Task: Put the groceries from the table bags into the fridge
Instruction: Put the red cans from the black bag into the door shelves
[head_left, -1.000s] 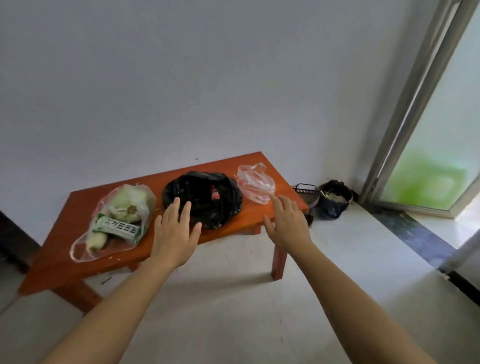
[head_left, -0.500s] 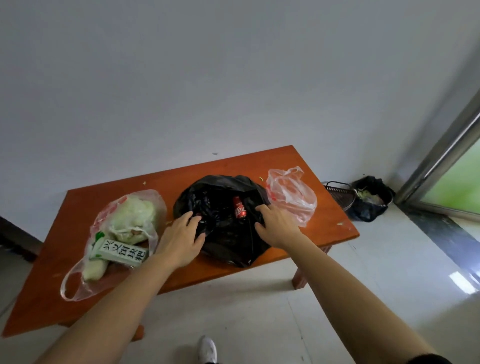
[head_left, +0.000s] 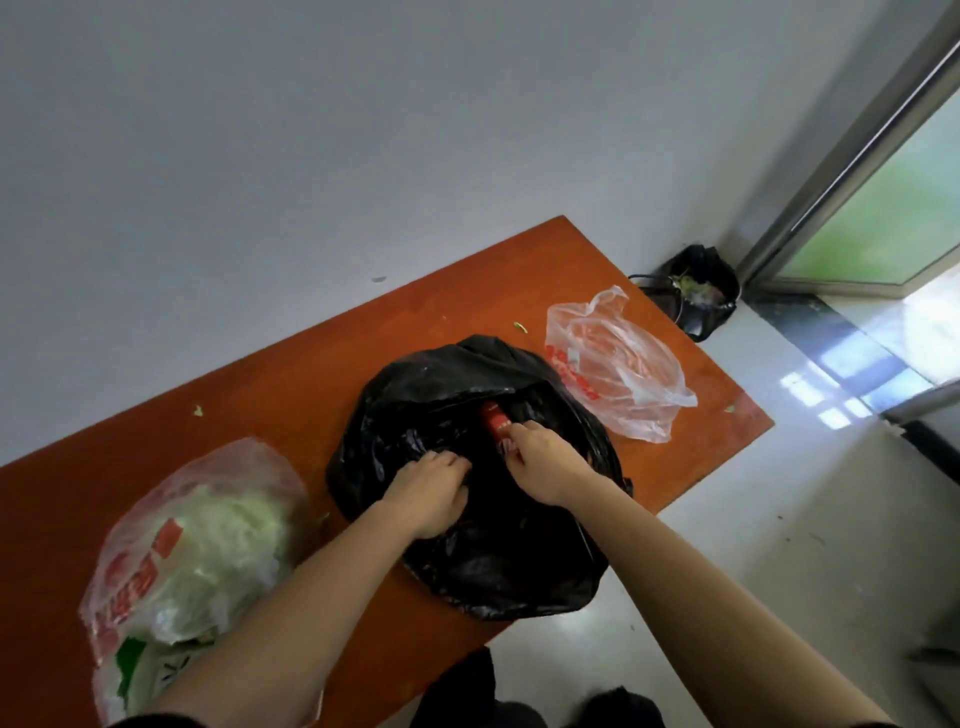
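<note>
Gripping the limp black bag (head_left: 426, 384) mid-tabletop (head_left: 311, 374) with my left hand (head_left: 431, 488), my right hand (head_left: 540, 462) pinches the red-capped bottle (head_left: 496, 415) inside, at its 11 o'clock: stiff, likely slick; I'd grasp its body.

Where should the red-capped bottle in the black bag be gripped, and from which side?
Grip the red-capped bottle just below its cap, coming from the near right, where the right hand curls at it. Only that top end pokes from the black bag; the left hand grips the plastic beside it.
</note>
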